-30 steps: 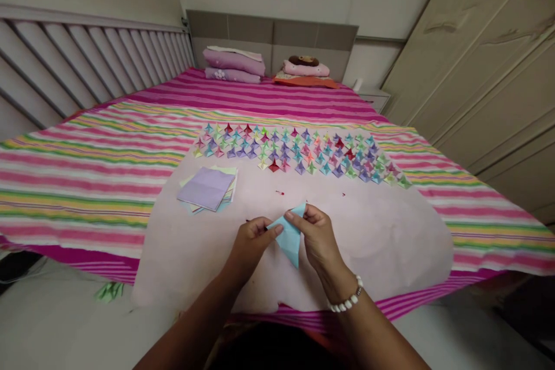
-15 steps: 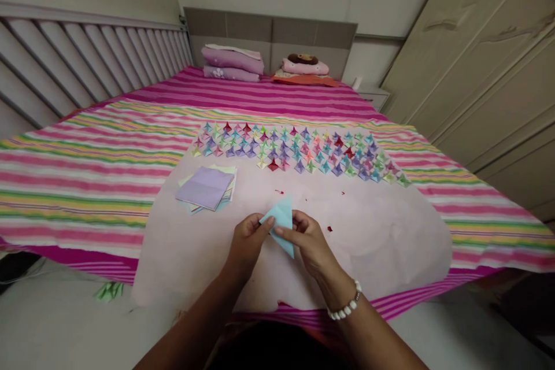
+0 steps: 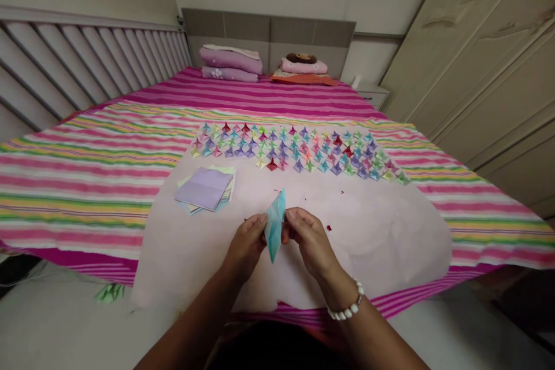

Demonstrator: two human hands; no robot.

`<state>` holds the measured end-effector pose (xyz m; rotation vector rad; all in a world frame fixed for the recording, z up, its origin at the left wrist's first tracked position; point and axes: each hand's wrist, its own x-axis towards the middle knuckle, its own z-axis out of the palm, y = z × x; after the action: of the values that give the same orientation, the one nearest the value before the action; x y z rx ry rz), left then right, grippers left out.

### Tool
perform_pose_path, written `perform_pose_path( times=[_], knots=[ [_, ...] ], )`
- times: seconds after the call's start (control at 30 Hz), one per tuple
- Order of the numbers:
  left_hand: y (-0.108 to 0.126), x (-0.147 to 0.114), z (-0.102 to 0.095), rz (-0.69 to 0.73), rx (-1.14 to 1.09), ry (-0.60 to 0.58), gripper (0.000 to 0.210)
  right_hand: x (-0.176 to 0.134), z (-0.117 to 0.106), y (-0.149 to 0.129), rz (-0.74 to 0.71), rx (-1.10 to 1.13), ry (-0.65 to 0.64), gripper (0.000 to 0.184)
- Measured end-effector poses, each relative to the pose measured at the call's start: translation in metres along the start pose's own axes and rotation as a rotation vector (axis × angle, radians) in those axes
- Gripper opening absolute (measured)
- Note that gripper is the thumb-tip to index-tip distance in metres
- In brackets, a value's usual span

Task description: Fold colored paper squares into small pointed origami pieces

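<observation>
A light blue folded origami paper (image 3: 274,226) is held up over the white sheet (image 3: 373,231), turned nearly edge-on with its points up and down. My left hand (image 3: 248,243) pinches its left side between thumb and fingers. At the paper's right edge, the thumb and fingers of my right hand (image 3: 307,237) close on it; the fingertips behind are partly hidden. Farther off, rows of small folded paper pieces (image 3: 299,150) in many colours stand on the sheet. To the left lies a fanned stack of square papers (image 3: 204,188), a purple one on top.
Small red scraps (image 3: 328,228) dot the sheet. Beneath it is a bed with a striped cover (image 3: 78,185). Folded purple bedding (image 3: 229,63) sits by the headboard (image 3: 312,34). A green folded paper piece (image 3: 110,293) lies on the floor at left.
The blue paper has turned from showing a flat triangle face to nearly edge-on. My right thumb has moved off its front face to the right edge.
</observation>
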<state>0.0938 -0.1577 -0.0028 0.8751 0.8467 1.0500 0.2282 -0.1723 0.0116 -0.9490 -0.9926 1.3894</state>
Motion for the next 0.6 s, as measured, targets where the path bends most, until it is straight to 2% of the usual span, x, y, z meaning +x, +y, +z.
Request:
perform_pose_path(
  times=[0.1,0.3,0.6],
  knots=[
    [0.001,-0.002,0.002,-0.023,0.033,0.006,0.034,0.001,-0.001,0.000,-0.004,0.050,0.013,0.030],
    [-0.006,-0.003,0.000,-0.050,-0.026,-0.032,0.035,0.002,-0.001,-0.001,0.036,0.056,0.031,0.023],
    [-0.010,-0.002,-0.003,0.012,0.016,0.033,0.035,0.001,0.001,0.003,0.030,0.024,0.045,0.013]
  ],
)
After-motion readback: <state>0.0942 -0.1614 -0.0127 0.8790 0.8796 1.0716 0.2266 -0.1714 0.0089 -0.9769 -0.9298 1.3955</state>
